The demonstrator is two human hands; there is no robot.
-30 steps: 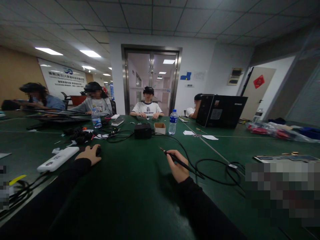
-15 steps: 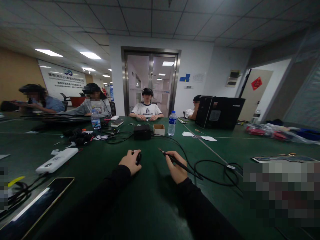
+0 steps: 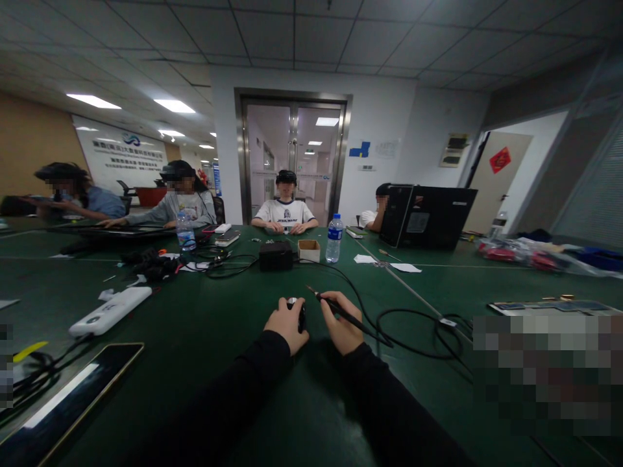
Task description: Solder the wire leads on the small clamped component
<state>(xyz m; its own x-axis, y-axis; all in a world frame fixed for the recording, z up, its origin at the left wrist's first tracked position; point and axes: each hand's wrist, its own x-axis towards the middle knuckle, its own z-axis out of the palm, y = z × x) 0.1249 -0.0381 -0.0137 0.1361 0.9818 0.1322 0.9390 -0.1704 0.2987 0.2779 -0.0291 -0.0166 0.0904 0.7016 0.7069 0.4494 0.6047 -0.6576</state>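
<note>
My left hand (image 3: 286, 324) is closed around a small rounded black object (image 3: 302, 316) with a shiny spot on top; the fingers cover most of it, and its kind cannot be told. Just to the right, my right hand (image 3: 342, 324) grips a soldering iron (image 3: 341, 308) like a pen, its thin metal tip (image 3: 310, 289) pointing forward and left over the table. A gap separates the tip from the black object. From the iron's rear end a black cable (image 3: 413, 313) loops across the green table (image 3: 311, 402).
Ahead stand a black box (image 3: 276, 256), a small open carton (image 3: 308, 251) and a water bottle (image 3: 334, 238). A white power strip (image 3: 111, 311) and a phone (image 3: 73, 402) lie left. Several people sit around the table; a black computer case (image 3: 428, 217) stands right.
My left hand has moved right with the black object, closer to the soldering iron. My right hand has stayed nearly still.
</note>
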